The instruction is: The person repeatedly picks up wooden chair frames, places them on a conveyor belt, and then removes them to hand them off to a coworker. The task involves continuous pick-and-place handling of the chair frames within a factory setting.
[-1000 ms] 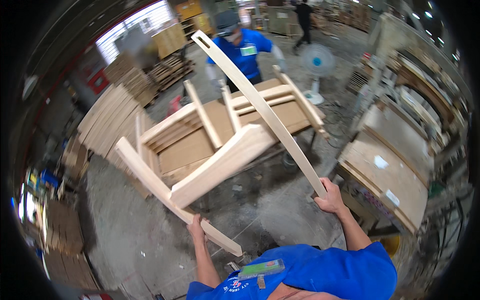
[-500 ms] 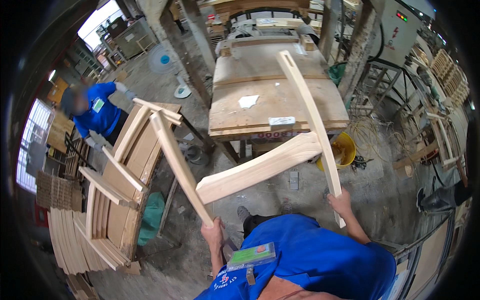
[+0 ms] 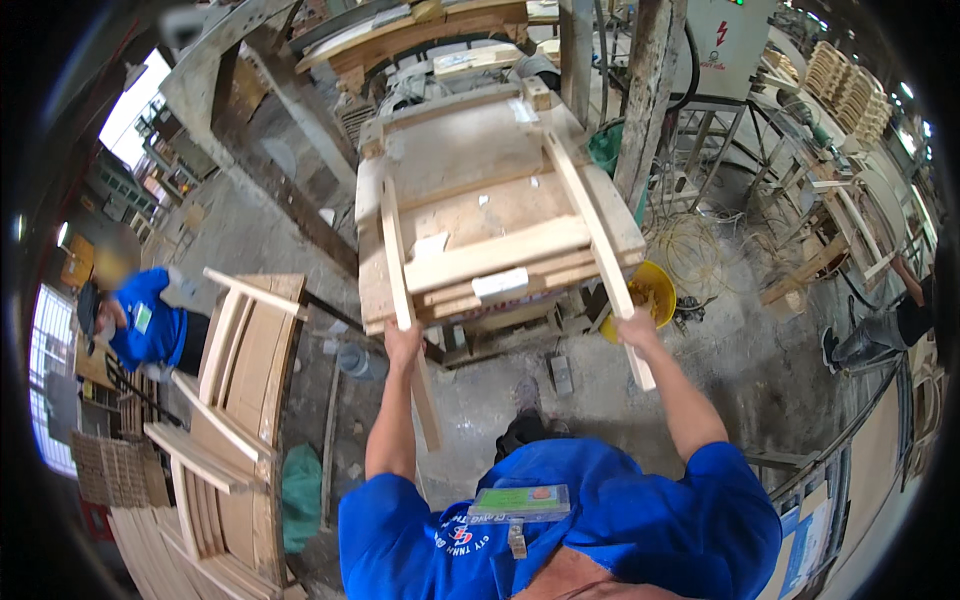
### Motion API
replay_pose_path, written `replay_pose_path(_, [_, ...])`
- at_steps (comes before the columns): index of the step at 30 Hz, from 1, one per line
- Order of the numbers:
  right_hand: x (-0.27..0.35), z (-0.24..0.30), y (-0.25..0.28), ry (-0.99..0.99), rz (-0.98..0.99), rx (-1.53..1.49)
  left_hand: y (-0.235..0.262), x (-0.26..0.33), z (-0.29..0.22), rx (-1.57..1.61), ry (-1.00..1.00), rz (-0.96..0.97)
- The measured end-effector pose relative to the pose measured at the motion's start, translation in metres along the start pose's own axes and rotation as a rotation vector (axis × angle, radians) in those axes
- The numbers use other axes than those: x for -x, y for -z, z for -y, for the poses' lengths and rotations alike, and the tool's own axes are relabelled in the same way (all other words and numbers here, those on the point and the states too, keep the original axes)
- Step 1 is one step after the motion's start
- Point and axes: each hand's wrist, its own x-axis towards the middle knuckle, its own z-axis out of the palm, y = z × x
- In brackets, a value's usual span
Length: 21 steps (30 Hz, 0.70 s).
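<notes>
An H-shaped pale wooden chair frame [image 3: 500, 253], two long slightly curved legs joined by a wide crosspiece, extends over the workbench [image 3: 465, 150] in front of me. My left hand [image 3: 404, 345] is wrapped round the lower part of its left leg. Round the right leg, near its lower end, my right hand [image 3: 636, 330] is closed. The far ends of both legs lie over the board on the bench, and the near ends stick out past its front edge. Beside the crosspiece is a small white block [image 3: 500, 284]. Whether the frame rests fully on the bench, I cannot tell.
On the left, a low table [image 3: 255, 345] carries several wooden parts, with a co-worker in blue [image 3: 150, 320] behind it. A yellow bucket [image 3: 655, 292] stands at the bench's right corner, near loose cables [image 3: 690, 250]. Concrete posts [image 3: 650, 110] flank the bench. Another person [image 3: 880, 335] is at far right.
Both hands have carried the wooden frame forward over the workbench and lowered it from its raised, tilted position. My view has shifted. The co-worker's arm has left the low table.
</notes>
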Motion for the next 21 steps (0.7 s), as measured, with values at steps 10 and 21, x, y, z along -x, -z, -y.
replay_pose_path(10, [0.109,-0.081,0.023,-0.124,-0.01,0.149,-0.006,0.041,0.012,-0.496,-0.146,0.07])
replay_pose_path(21, [0.289,-0.155,0.043,-0.521,-0.476,0.025,-0.141,-0.042,-0.116,-0.779,-1.71,-0.422])
